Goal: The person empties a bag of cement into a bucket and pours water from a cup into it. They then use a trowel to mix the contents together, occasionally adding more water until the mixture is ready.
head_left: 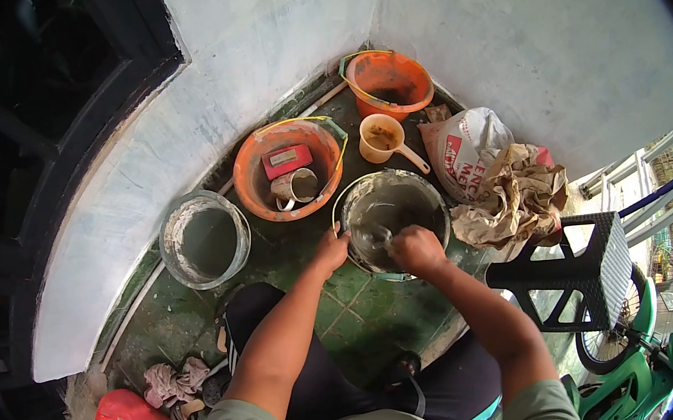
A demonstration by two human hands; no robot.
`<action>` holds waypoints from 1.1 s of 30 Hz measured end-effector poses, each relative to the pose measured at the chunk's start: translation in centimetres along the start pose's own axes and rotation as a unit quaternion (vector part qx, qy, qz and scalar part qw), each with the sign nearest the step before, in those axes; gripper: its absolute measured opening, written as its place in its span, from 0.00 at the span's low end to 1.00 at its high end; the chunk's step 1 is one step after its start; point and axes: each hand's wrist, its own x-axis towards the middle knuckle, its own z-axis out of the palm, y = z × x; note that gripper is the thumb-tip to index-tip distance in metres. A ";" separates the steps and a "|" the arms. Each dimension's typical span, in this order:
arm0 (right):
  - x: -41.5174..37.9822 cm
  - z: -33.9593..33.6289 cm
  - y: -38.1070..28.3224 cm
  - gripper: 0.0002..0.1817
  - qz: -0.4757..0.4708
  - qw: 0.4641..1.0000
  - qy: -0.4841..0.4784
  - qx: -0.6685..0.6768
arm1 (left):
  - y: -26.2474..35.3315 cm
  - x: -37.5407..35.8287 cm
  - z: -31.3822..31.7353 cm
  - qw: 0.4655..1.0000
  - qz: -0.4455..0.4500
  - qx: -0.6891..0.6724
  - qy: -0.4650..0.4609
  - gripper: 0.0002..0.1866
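A mortar-smeared bucket [439, 199] with a thin wire handle stands on the floor before me, holding grey wet mix. My left hand [332, 250] is closed on its left rim, near the wire handle. Over the bucket's near right side, my right hand [418, 251] is closed in a fist. What it grips is hidden, though a shiny, blurred shape and ripples show in the mix beside it. Behind the bucket is a cream dipper [379, 141] with brownish residue inside.
An orange bucket [249, 178] holds a red box [286, 161] and a mug [295, 188]. Another orange bucket [393, 81] stands in the corner. Left is a grey water bucket [207, 240]; right are a sack [461, 148], crumpled paper [512, 200], a black stool [584, 266] and a green bike [626, 389].
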 end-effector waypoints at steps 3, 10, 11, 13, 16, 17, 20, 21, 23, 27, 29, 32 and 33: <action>-2.5 -2.0 1.3 0.10 -0.001 0.996 -0.093 -0.019 | -0.5 0.2 0.2 1.000 0.012 -0.011 0.008 0.38; 0.1 -2.2 5.5 0.10 0.043 0.994 0.004 -0.104 | 2.4 -3.0 -0.3 0.996 -0.034 -0.087 -0.012 0.37; 0.5 -1.4 5.0 0.10 0.048 0.996 0.025 -0.065 | 2.8 -3.0 -0.5 0.995 -0.038 -0.085 -0.023 0.37; 1.5 -0.2 2.8 0.09 0.059 0.996 0.065 0.015 | 2.7 -2.6 -0.6 0.994 -0.036 -0.094 -0.034 0.37; 0.0 -0.3 0.9 0.09 -0.029 1.000 -0.004 0.007 | 0.7 -0.9 -0.2 1.000 -0.004 -0.016 0.003 0.37; -0.7 -1.0 0.9 0.09 -0.028 0.999 -0.040 -0.004 | 0.1 -0.3 0.1 1.000 -0.005 -0.016 0.004 0.38; -2.3 -3.5 3.0 0.09 0.004 0.989 -0.137 -0.052 | 2.9 -2.8 -0.7 0.994 -0.047 -0.094 -0.034 0.38; -2.0 -4.2 3.5 0.09 0.019 0.989 -0.127 -0.070 | 2.9 -2.9 -0.6 0.994 -0.042 -0.095 -0.027 0.38; -0.9 -5.6 4.6 0.10 0.049 0.987 -0.108 -0.105 | 2.8 -2.9 -0.3 0.994 -0.032 -0.099 -0.012 0.38; 1.8 -2.7 4.3 0.12 0.082 0.996 0.030 -0.018 | 3.1 -3.2 -0.5 0.995 -0.037 -0.092 -0.023 0.37; 1.9 -0.1 2.8 0.13 0.076 0.995 0.063 0.019 | 3.3 -3.2 -0.6 0.994 -0.043 -0.102 -0.023 0.37; -0.1 0.3 1.1 0.12 -0.020 1.000 0.011 -0.004 | -1.4 1.2 0.5 0.999 0.012 -0.004 0.031 0.36; -1.1 -0.4 1.2 0.11 -0.033 0.999 -0.017 -0.014 | -2.1 1.8 0.7 0.999 0.022 0.015 0.040 0.36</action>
